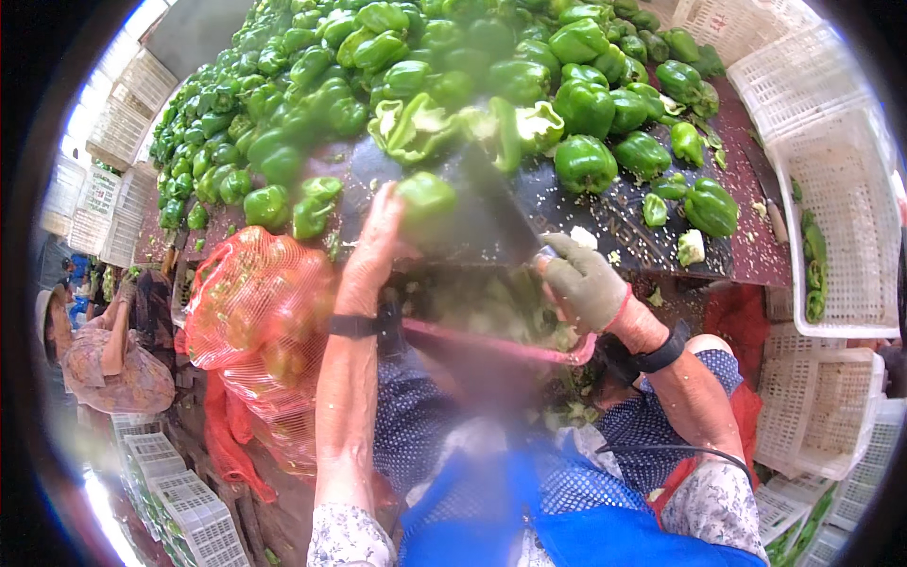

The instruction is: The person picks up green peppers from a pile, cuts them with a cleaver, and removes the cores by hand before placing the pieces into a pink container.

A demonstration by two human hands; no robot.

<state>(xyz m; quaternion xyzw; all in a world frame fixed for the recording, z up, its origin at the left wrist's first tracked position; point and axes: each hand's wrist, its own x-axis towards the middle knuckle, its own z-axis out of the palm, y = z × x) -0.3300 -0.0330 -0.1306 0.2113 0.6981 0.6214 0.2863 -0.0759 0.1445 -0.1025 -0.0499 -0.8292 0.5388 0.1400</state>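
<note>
My left hand point(378, 227) is bare and closed on a green bell pepper point(425, 196) at the near edge of the dark table. In a grey-green glove, my right hand point(581, 274) grips a cleaver-like knife point(501, 203), its broad dark blade slanting up and left beside the pepper. A smear over the middle of the picture blurs the blade and part of the left fingers. Just beyond lie cut-open pepper halves point(411, 129) with pale insides. Below both hands, a pink-rimmed basin point(562, 355) on my lap holds green scraps.
Whole green peppers point(586, 104) are heaped across the table. A red mesh bag point(265, 321) of peppers stands left of my arm. White plastic crates point(836, 208) are stacked at the right, others point(118, 198) at the left. Another person point(113, 364) sits at far left.
</note>
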